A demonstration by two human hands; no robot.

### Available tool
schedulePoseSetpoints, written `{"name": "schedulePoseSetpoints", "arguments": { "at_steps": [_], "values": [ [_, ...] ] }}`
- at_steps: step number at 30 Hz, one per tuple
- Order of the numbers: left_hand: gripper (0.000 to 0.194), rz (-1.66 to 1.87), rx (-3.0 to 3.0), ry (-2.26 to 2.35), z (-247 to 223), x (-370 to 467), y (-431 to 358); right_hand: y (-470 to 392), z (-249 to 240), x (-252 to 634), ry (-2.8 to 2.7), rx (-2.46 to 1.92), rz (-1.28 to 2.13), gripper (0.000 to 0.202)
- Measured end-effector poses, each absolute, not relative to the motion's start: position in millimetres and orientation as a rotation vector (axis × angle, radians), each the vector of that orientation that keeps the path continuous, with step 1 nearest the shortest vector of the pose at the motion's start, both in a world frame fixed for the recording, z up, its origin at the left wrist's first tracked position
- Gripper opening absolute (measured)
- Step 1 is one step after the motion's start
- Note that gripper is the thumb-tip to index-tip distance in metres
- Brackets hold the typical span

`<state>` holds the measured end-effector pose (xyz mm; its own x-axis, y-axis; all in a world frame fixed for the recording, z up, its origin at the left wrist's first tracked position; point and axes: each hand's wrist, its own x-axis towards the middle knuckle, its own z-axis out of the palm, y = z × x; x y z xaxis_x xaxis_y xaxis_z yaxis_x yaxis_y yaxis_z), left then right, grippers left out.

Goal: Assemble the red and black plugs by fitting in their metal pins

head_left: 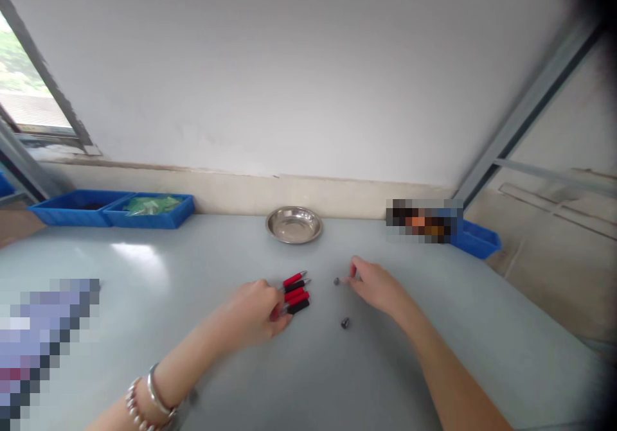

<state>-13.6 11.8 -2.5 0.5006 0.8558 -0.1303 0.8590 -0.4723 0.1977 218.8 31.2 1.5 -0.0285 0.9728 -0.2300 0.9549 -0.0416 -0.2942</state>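
Several red and black pens [295,294] with silvery tips lie side by side near the middle of the table. My left hand [258,309] is curled round their left ends, which its slightly blurred fingers hide. To the right of the pens, my right hand [373,283] has its fingers drawn together in a pinch at a small dark metal piece [336,281], close to the tabletop. A second small dark metal piece [345,322] rests nearer to me, apart from both hands.
A round steel dish [294,225] stands near the wall. Two blue trays [149,218] sit at the back left, one with a green bag [153,205]. Another blue tray [477,238] is at the right edge, beside a blurred-out patch. A pixelated area covers the left front.
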Motion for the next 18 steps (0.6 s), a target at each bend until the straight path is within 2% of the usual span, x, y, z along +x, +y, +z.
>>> {"name": "schedulePoseSetpoints", "arguments": {
  "at_steps": [3, 5, 11, 18],
  "values": [
    [0.027, 0.017, 2.503, 1.438, -5.3, -14.5, 12.5, 26.6, 13.4, 227.1, -2.334, -1.721, 1.053, 0.01],
    [0.028, 0.015, 2.51, 1.433, -5.8, -14.7, 12.8, 24.7, 16.9, 229.9, -2.417, -1.574, 1.168, 0.012],
    [0.027, 0.035, 2.515, 1.448, -3.1, -13.2, 11.8, 24.1, 9.6, 224.0, -2.539, -1.576, 1.193, 0.02],
    [0.028, 0.037, 2.527, 1.425, 0.5, -11.3, 10.2, 24.9, 3.1, 217.0, -2.489, -1.702, 1.165, 0.011]
  ]
}}
